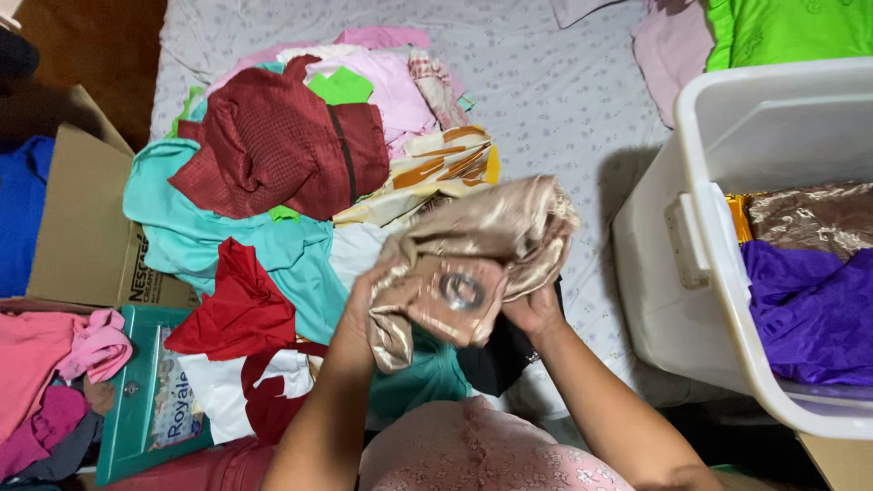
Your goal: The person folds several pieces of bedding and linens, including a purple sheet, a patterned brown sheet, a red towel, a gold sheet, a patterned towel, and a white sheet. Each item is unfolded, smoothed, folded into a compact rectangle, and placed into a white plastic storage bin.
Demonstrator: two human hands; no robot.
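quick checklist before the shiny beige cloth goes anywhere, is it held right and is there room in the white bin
1. Both hands on the beige satin cloth: ok, left hand and right hand grip it from below.
2. Cloth lifted off the pile of clothes: ok, it is bunched above it.
3. Metal ring on the cloth in sight: ok, it faces the camera.
4. Loose end hanging free: not ok, a tail droops by the left wrist.
5. White plastic bin open: ok, no lid on it.
6. Room in the bin: cannot tell, purple cloth and brown cloth lie inside, the rest is out of view.
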